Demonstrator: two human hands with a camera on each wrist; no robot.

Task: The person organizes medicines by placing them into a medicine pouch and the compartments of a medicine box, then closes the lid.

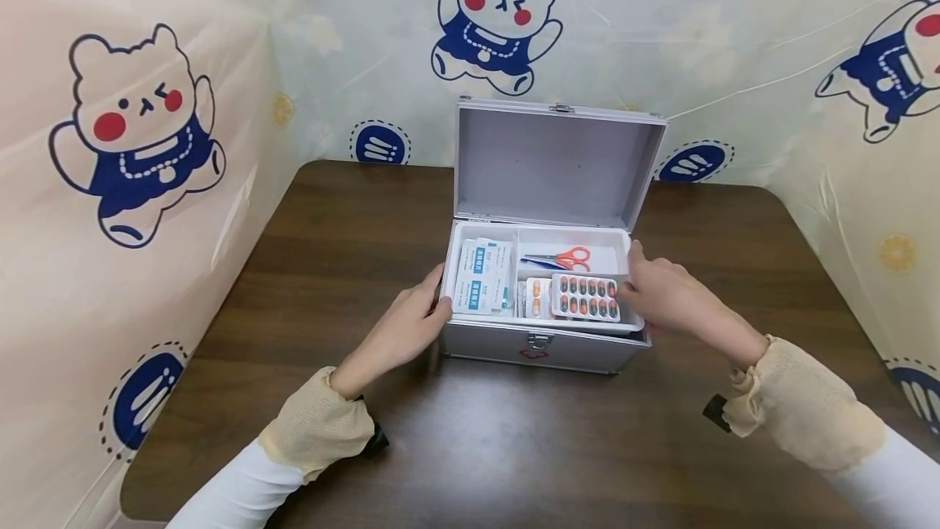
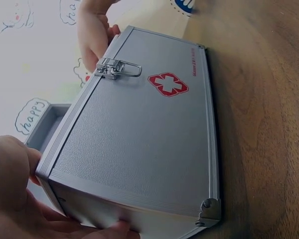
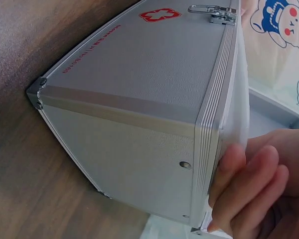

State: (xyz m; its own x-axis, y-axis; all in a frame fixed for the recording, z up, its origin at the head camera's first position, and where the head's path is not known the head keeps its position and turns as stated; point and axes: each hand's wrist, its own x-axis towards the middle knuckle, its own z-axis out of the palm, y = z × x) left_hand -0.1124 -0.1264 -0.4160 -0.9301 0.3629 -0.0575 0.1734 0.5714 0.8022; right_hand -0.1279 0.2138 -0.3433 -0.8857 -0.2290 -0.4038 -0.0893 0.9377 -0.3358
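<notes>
A silver first-aid box [image 1: 485,340] with a red cross emblem stands on the table, its lid [image 1: 551,162] raised. My left hand [image 1: 404,325] holds the box's left side, thumb at the top rim and fingers against the outer wall, as the left wrist view shows. At the opposite end, my right hand [image 1: 671,296] pinches the right edge of a white divided tray [image 1: 507,321]. That edge sits slightly above the box rim. The tray holds white-and-blue packets [image 1: 477,276], orange-handled scissors [image 1: 573,258] and capsule blister packs [image 1: 585,298].
The brown wooden table [image 1: 330,268] extends on all sides of the box. Behind it hangs a pale curtain [image 1: 352,39] printed with cartoon bears. A metal latch [image 1: 539,341] is on the box's front.
</notes>
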